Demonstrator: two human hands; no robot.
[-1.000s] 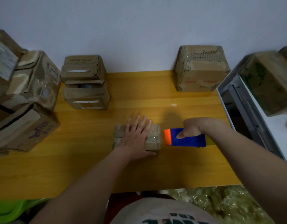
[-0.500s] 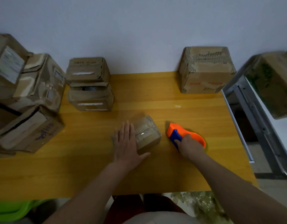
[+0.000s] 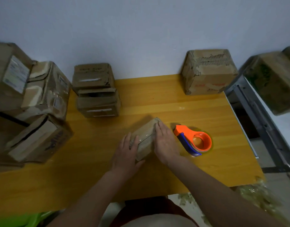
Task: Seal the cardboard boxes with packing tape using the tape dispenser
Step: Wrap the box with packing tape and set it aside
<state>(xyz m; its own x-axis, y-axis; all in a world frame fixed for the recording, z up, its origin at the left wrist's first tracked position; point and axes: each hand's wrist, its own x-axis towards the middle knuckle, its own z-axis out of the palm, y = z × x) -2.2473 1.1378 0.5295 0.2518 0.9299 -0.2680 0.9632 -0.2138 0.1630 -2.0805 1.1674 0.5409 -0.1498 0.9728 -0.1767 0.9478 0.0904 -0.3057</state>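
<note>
- Since half a second ago the right hand (image 3: pixel 166 145) has let go of the tape dispenser (image 3: pixel 194 140) and come over to the small cardboard box (image 3: pixel 145 139); the dispenser now lies alone on the table (image 3: pixel 182 102), just to the right of that hand.
- The small box sits near the middle of the table, turned at an angle, with a glossy strip of clear tape across its top.
- The left hand (image 3: pixel 126 154) lies against the box's left side, fingers (image 3: pixel 129 139) straight and relaxed, pressing rather than curling round it.
- The right hand lies flat against the box's right side and top edge, fingers extended and together, gripping nothing.
- The dispenser is orange with a blue blade guard, lying on its side; its round hub faces up.
- Two stacked boxes (image 3: pixel 96 90) stand at the back left of the table; each carries a pale strip on its front, and faint printing on the upper one is too blurred to read.
- A larger box (image 3: pixel 208 72) stands at the back right against the wall, with reddish printing on its front that cannot be read.
- A heap of bigger boxes (image 3: pixel 29 102) fills the left edge; one bears a white shipping label, another dark lettering, both illegible.
</note>
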